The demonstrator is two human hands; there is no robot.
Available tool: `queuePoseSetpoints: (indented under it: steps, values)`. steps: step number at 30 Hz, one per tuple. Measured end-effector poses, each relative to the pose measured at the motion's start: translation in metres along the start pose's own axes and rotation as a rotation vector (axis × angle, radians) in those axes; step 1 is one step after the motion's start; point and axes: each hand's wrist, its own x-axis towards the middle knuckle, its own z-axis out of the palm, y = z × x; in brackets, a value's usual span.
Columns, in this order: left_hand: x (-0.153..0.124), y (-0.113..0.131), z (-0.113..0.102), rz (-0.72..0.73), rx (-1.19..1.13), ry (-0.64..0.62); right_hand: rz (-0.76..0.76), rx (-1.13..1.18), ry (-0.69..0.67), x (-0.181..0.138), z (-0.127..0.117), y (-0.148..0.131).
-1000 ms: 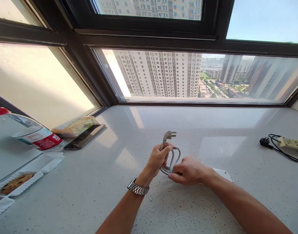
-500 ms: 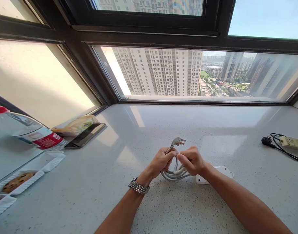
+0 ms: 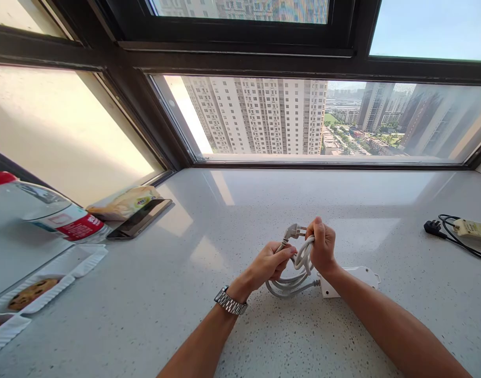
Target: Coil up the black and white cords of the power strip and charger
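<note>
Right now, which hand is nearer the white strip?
Right: the right hand is by the white strip's left end; the left hand is farther left, across the cable coil.

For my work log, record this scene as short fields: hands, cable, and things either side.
Left hand: gripping coiled grey cable below its angled grey plug
Right hand: holding a loop of that cable
Plug: metal prongs pointing toward right hand
Cable's other end: at white rectangular plastic power strip
Left side: red-capped clear plastic bottle; white ridged cookie tray
Right side: cream plastic socket strip; black plug
</note>
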Motion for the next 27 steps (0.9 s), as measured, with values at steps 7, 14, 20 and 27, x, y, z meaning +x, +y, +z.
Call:
queuePoseSetpoints:
  steps: [7, 14, 20, 27]
  values:
    - [-0.003, 0.003, 0.005, -0.004, -0.004, -0.126, 0.066, -0.018, 0.106, 0.01, 0.0, 0.001]
    - [-0.008, 0.001, 0.005, 0.043, -0.068, -0.111, 0.188, -0.027, 0.101, 0.014, 0.0, 0.008]
    - [-0.008, 0.003, 0.005, 0.103, -0.085, 0.082, 0.273, -0.107, 0.024, 0.019, 0.001, 0.019]
    - [0.0, 0.002, 0.005, 0.269, -0.029, 0.448, 0.307, -0.422, -0.157, 0.024, 0.0, 0.035]
